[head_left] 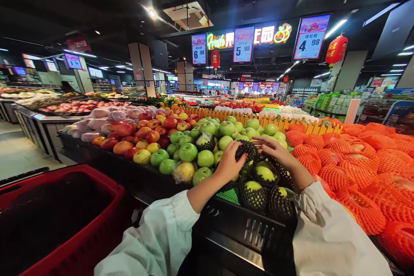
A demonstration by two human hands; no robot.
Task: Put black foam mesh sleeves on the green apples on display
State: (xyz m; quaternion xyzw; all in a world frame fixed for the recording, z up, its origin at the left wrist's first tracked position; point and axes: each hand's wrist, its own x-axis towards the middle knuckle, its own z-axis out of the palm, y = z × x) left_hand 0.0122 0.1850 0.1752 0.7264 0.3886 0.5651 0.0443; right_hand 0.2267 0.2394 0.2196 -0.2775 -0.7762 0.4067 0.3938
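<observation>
Pale, loose sleeves come closest to me, gathered at the wrists of someone leaning over the fruit. Off to the left sits a red basket, its inside dark. Beyond it, a black tray begins with pale wrapped fruit, then red and yellow apples, which run into glossy green apples. Near the front edge a yellowish fruit shines in clear plastic. Next comes the left hand, its thumb and bent fingers pinching a black net, dark, springy-looking and bunched, over the right part of the green apples; whether it has a fruit inside I cannot tell. The right hand arches over from the other side, fingers stretched out and slightly apart, their tips at the net's far side; I cannot tell if they grip it. Just below both hands, netted green apples sit in similar black mesh, pale green showing through the tops, with a patch of green matting beside them. Hands and forearms block part of the green fruit, and the right sleeve hides some of the tray's edge. Farther right, orange-netted fruit is heaped high.
</observation>
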